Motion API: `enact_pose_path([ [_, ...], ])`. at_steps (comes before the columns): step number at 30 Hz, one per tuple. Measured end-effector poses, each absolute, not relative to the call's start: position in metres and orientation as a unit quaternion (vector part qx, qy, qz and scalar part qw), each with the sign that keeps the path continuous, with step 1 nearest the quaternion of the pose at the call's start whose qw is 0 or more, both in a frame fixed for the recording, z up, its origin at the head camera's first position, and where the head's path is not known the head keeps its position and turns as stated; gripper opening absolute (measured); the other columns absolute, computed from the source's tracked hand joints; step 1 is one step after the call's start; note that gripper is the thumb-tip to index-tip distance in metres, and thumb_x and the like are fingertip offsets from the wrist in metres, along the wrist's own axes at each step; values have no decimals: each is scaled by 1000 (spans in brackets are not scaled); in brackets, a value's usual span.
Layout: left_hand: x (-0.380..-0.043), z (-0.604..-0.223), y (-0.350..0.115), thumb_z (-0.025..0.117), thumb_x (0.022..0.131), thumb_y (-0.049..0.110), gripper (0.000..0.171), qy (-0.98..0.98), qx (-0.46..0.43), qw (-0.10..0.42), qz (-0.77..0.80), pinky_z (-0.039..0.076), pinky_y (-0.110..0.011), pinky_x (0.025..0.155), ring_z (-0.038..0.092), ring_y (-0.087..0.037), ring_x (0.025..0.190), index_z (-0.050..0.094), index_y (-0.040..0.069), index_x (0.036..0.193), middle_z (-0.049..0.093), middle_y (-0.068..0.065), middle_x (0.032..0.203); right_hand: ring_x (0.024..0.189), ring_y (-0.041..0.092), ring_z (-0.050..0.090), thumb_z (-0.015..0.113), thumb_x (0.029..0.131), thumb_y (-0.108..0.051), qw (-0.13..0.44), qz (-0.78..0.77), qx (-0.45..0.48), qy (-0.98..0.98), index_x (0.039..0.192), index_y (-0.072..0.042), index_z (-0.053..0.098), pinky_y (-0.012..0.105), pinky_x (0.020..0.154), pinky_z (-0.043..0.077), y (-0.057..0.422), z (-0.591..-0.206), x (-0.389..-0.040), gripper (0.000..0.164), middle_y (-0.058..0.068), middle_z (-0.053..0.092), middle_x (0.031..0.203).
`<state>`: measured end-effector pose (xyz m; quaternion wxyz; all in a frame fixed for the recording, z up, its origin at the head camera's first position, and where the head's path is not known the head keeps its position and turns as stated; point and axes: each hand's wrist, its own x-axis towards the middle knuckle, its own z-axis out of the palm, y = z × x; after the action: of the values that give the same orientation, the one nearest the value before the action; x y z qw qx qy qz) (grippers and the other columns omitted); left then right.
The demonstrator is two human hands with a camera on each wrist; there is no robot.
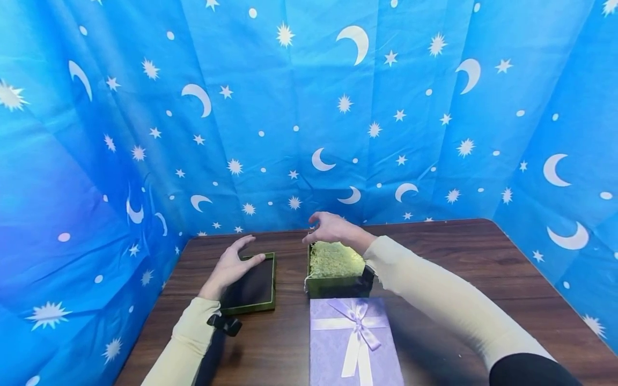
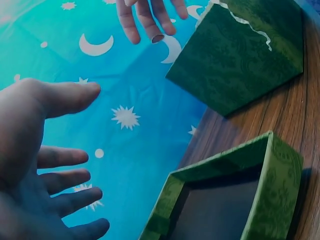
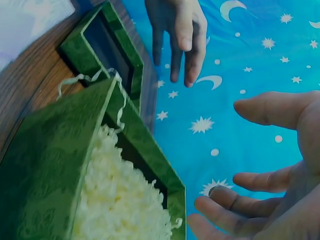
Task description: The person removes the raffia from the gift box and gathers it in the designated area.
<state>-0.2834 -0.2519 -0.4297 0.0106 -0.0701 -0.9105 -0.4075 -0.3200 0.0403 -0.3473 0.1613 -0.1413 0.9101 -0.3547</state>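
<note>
Hands: both empty, both held wide. Left hand (image 1: 234, 268): hung with thumb and fingers spread, gripping nothing. Right hand (image 1: 333, 228): reached to the far left corner of the deeper box, with thumb and fingers parted, also gripping nothing; could not tell for certain whether touching the rim.

Below the left hand, a shallow green lid (image 1: 248, 308): lay open side up, with a dark lining showing. Probably set off to that side to leave the opening under the right hand uncovered.

Just below the right hand, a deep green box (image 1: 338, 288): stood upright and open-topped, filled with pale shredded paper (image 1: 338, 260). Packed loosely, perhaps for cushioning. On the corner toward the left hand, a stray strand (image 2: 245, 22): dangled outside, seemingly spilled from the filling.

Nearer the body than the right hand, a lavender box (image 1: 330, 354): lay with a ribbon bow (image 1: 359, 324) uppermost, likely to spare the bow from crushing.

Beneath both hands, a wood-grain bench (image 1: 458, 241): carried everything. Beyond both, a blue cloth (image 1: 289, 80) with white moons and stars: hung behind and at the sides, maybe to screen the background.
</note>
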Motion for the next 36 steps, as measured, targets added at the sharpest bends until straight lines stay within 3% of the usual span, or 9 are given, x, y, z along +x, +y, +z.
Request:
enact_pose_path([
  [14,-284,-430,-225,71,87,44,76,-900,-181,-17,-396,32,-61,111,33,-37,142,38,19,150,34,-9,156,125,34,52,79,78,-35,167,-357,-154,906,139,-12,47,49,97,48,69,-363,-321,73,18,54,138],
  [24,-288,-430,-208,72,86,44,75,-894,-214,-28,-392,30,-58,114,29,-29,145,37,26,150,34,-3,157,131,39,47,79,78,-35,161,-320,-193,914,142,-8,46,50,103,45,81,-372,-319,77,22,52,140],
  [28,-291,-432,-203,74,85,42,79,-890,-231,-33,-392,29,-57,115,28,-27,146,34,27,151,31,0,158,128,36,51,79,78,-37,145,-300,-207,920,141,-10,48,49,102,46,84,-377,-320,76,21,54,138],
  [32,-293,-436,-201,73,84,48,84,-885,-243,-48,-393,27,-57,116,25,-27,147,30,27,153,28,1,159,120,34,56,81,75,-38,138,-295,-215,921,139,-12,50,48,99,47,86,-382,-320,76,20,55,136],
  [36,-295,-441,-198,72,82,53,85,-881,-243,-62,-402,27,-57,116,24,-25,147,28,35,152,26,5,160,125,35,52,83,74,-38,146,-302,-217,917,141,-14,49,50,102,46,88,-387,-318,79,18,52,139],
])
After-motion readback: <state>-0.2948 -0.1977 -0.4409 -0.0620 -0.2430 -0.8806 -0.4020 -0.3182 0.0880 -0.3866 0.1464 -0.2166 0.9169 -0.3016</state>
